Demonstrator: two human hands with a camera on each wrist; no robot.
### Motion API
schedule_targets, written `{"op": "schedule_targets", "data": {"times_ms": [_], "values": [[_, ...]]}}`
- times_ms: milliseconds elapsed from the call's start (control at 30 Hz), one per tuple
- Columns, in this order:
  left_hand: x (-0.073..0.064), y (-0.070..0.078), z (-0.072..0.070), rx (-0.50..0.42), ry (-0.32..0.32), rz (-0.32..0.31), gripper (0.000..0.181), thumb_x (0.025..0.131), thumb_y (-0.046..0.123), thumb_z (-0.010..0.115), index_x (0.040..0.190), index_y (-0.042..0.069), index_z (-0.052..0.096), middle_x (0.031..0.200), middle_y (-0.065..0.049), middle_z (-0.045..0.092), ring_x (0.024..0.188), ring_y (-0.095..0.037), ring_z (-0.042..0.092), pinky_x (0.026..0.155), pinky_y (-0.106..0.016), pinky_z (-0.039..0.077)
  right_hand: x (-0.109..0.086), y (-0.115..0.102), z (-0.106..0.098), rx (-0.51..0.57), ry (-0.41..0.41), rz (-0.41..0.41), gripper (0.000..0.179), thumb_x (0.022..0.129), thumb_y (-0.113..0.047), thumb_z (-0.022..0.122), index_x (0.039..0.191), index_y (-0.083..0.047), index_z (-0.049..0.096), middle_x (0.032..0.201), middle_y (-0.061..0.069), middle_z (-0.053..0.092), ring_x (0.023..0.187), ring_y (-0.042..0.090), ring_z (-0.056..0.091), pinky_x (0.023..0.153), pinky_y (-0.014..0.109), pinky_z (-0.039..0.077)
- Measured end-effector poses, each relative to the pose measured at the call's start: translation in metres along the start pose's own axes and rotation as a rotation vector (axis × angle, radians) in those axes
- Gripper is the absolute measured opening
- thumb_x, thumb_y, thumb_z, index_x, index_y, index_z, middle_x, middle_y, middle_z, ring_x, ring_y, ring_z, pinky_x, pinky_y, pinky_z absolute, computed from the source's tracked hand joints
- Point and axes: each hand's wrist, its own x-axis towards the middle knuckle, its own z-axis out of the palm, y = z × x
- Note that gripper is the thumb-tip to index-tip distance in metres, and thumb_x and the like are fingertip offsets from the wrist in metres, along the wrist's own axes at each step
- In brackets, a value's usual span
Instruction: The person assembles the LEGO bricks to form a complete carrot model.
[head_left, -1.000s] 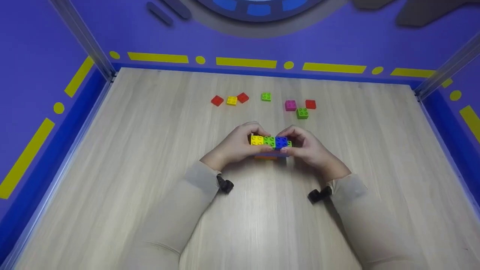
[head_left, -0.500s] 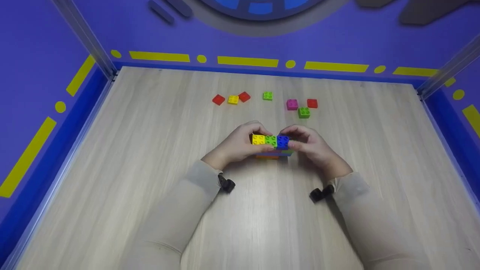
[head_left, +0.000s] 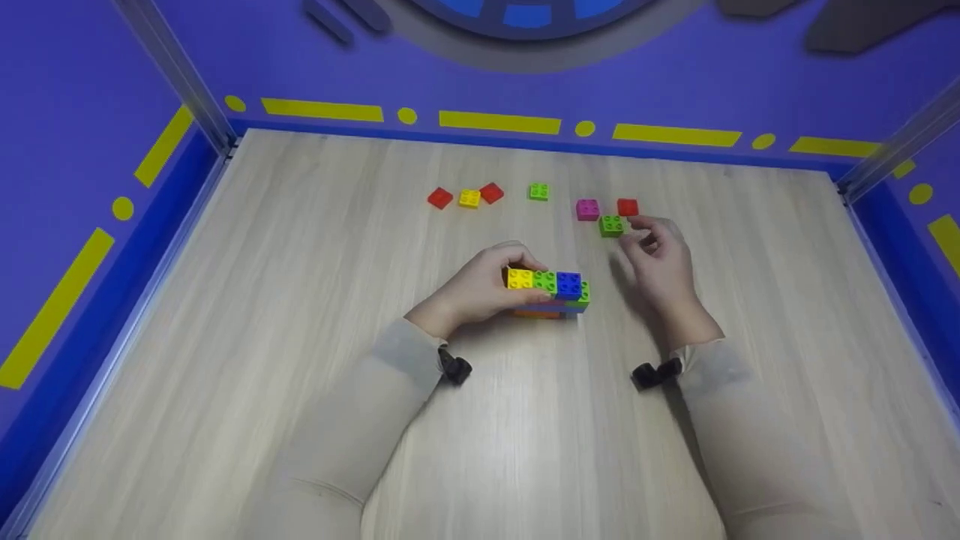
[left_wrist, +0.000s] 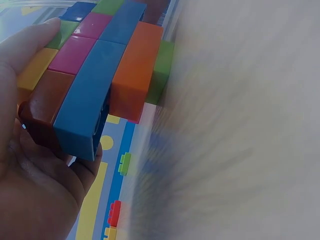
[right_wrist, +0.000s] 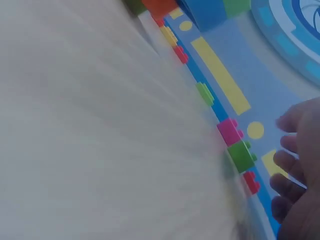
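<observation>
My left hand [head_left: 476, 285] grips the left end of a built stack of toy building bricks [head_left: 559, 306], thumb on the near side and fingers behind. Yellow, green and blue bricks form its top row. In the left wrist view, brown and pink bricks [left_wrist: 75, 54] show below that row, then long blue bricks [left_wrist: 89, 92], an orange brick [left_wrist: 136, 70] and a green one at the bottom. My right hand [head_left: 664, 262] is over the table's right part, fingers loosely bent and holding nothing. Its fingertips come right up to the green brick [head_left: 611, 226] in the head view.
Behind the green brick lie a magenta brick [head_left: 587, 209] and a flat red brick [head_left: 628, 206]. Farther left are a light green brick [head_left: 538, 192], a yellow brick [head_left: 469, 199] and two red ones [head_left: 440, 198]. A blue-purple wall [head_left: 495, 90] borders the table's back.
My right hand has let go of the stack's right end and moved away, right and forward, to the loose green brick. The left hand keeps its grip on the stack.
</observation>
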Motion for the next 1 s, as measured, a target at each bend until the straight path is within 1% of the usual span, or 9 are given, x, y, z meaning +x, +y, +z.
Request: {"op": "schedule_targets", "data": {"times_ms": [100, 200, 267, 333, 500, 633, 800, 900, 1000], "values": [[0.0004, 0.001, 0.0002, -0.001, -0.004, -0.008, 0.031, 0.1, 0.031, 0.089, 0.124, 0.015, 0.078, 0.129, -0.003, 0.072, 0.123, -0.019, 0.067, 0.11, -0.034, 0.055, 0.003, 0.0048, -0.0015, -0.138, -0.053, -0.013, 0.054, 0.112, -0.024, 0.066, 0.162, -0.006, 0.059, 0.166, 0.018, 0.052, 0.149, 0.036, 0.046, 0.125, 0.053, 0.043], [0.0004, 0.0019, 0.0002, -0.003, -0.005, -0.015, 0.03, 0.1, 0.03, 0.089, 0.124, 0.015, 0.078, 0.13, -0.002, 0.072, 0.123, -0.019, 0.067, 0.109, -0.034, 0.055, 0.0038, 0.0068, -0.0013, -0.25, -0.112, -0.015, 0.062, 0.112, -0.029, 0.066, 0.168, -0.008, 0.052, 0.175, 0.017, 0.044, 0.16, 0.04, 0.036, 0.133, 0.062, 0.036], [0.0004, 0.0022, -0.0001, -0.003, -0.006, -0.017, 0.03, 0.1, 0.03, 0.089, 0.124, 0.015, 0.078, 0.13, -0.002, 0.072, 0.123, -0.019, 0.067, 0.109, -0.034, 0.055, 0.0038, 0.0075, -0.0011, -0.307, -0.127, -0.028, 0.063, 0.112, -0.03, 0.066, 0.168, -0.007, 0.052, 0.176, 0.017, 0.044, 0.159, 0.041, 0.036, 0.134, 0.063, 0.034], [0.0005, 0.002, -0.0001, -0.003, -0.006, -0.018, 0.031, 0.1, 0.03, 0.09, 0.124, 0.015, 0.078, 0.13, -0.002, 0.072, 0.123, -0.019, 0.067, 0.109, -0.034, 0.055, 0.0038, 0.0078, -0.0007, -0.335, -0.122, -0.047, 0.06, 0.111, -0.028, 0.067, 0.165, -0.005, 0.056, 0.174, 0.017, 0.048, 0.158, 0.041, 0.039, 0.133, 0.063, 0.035], [0.0004, 0.0008, 0.0003, -0.002, -0.002, -0.028, 0.032, 0.099, 0.031, 0.09, 0.125, 0.017, 0.078, 0.129, -0.002, 0.071, 0.123, -0.019, 0.067, 0.109, -0.034, 0.056, 0.0044, 0.009, 0.0006, -0.34, -0.083, -0.077, 0.048, 0.109, -0.023, 0.072, 0.152, -0.003, 0.068, 0.168, 0.017, 0.055, 0.155, 0.04, 0.044, 0.132, 0.061, 0.035], [0.0006, -0.0003, 0.0008, -0.001, 0.001, -0.033, 0.029, 0.099, 0.03, 0.09, 0.123, 0.017, 0.078, 0.129, 0.0, 0.072, 0.123, -0.018, 0.066, 0.106, -0.032, 0.055, 0.0046, 0.0077, 0.0015, -0.344, -0.066, -0.066, 0.041, 0.108, -0.019, 0.074, 0.145, -0.002, 0.071, 0.165, 0.017, 0.059, 0.155, 0.039, 0.047, 0.133, 0.059, 0.038], [0.0011, -0.0006, 0.0011, -0.005, 0.008, -0.031, 0.027, 0.099, 0.029, 0.09, 0.121, 0.017, 0.079, 0.129, 0.001, 0.073, 0.121, -0.017, 0.065, 0.102, -0.031, 0.053, 0.0032, 0.004, 0.0017, -0.345, -0.059, -0.019, 0.037, 0.109, -0.018, 0.073, 0.143, -0.003, 0.071, 0.154, 0.02, 0.067, 0.143, 0.039, 0.059, 0.125, 0.058, 0.047], [0.0008, -0.0006, 0.0007, -0.006, 0.007, -0.035, 0.028, 0.099, 0.029, 0.09, 0.121, 0.017, 0.078, 0.13, 0.001, 0.073, 0.121, -0.017, 0.065, 0.102, -0.031, 0.053, 0.0018, 0.0019, 0.0013, -0.346, -0.056, -0.005, 0.035, 0.109, -0.02, 0.074, 0.141, -0.005, 0.072, 0.14, 0.021, 0.071, 0.129, 0.039, 0.064, 0.115, 0.057, 0.052], [0.0002, -0.0004, 0.0001, -0.008, 0.006, -0.043, 0.029, 0.099, 0.029, 0.09, 0.123, 0.018, 0.079, 0.131, 0.001, 0.074, 0.121, -0.018, 0.067, 0.105, -0.032, 0.054, 0.0007, -0.0004, 0.002, -0.327, -0.042, -0.012, 0.034, 0.108, -0.023, 0.076, 0.138, -0.006, 0.073, 0.128, 0.02, 0.072, 0.116, 0.036, 0.063, 0.102, 0.05, 0.052]]}}
